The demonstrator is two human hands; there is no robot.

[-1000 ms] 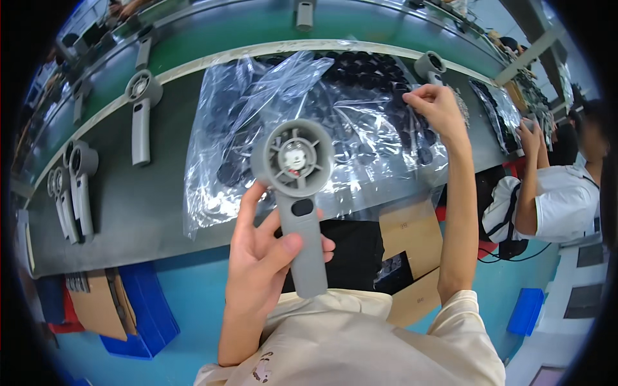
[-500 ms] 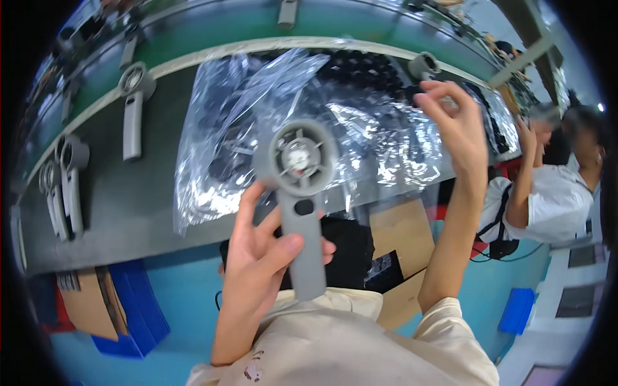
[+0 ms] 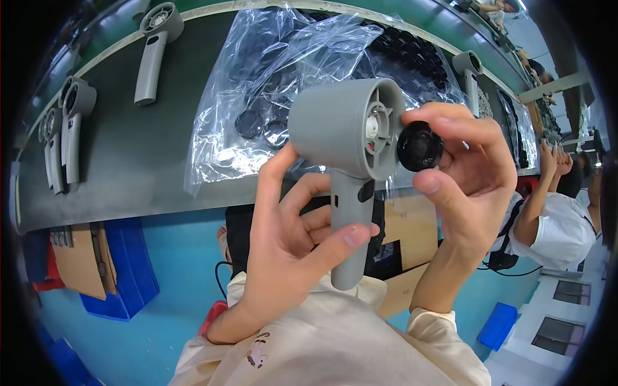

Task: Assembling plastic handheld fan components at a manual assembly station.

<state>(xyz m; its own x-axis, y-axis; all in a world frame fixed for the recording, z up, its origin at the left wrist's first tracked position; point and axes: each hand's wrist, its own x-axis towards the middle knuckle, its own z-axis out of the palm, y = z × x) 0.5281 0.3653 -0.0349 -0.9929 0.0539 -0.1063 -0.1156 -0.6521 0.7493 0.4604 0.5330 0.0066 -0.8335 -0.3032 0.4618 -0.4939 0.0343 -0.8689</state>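
Observation:
My left hand (image 3: 293, 244) is closed around the handle of a grey handheld fan (image 3: 328, 125). The fan stands roughly upright, its round open end with spokes turned to the right. Between the thumb and fingers of my right hand (image 3: 473, 167) is a round black cap (image 3: 420, 147), close beside that open end. Whether the cap touches the rim I cannot tell. Behind the fan, a clear plastic bag (image 3: 219, 122) lies on the dark bench with many round black parts (image 3: 409, 55) in and around it.
Several more grey fans (image 3: 152, 58) lie on the dark bench (image 3: 129, 186) at the left, and one (image 3: 470, 71) at the right. Cardboard (image 3: 412, 231) and a blue bin (image 3: 132, 270) are below the bench edge. A person in white (image 3: 553, 219) works at the right.
The fan has turned so its open end faces right instead of toward me. My right hand has come down from the bag to the fan, with the black cap in its fingers.

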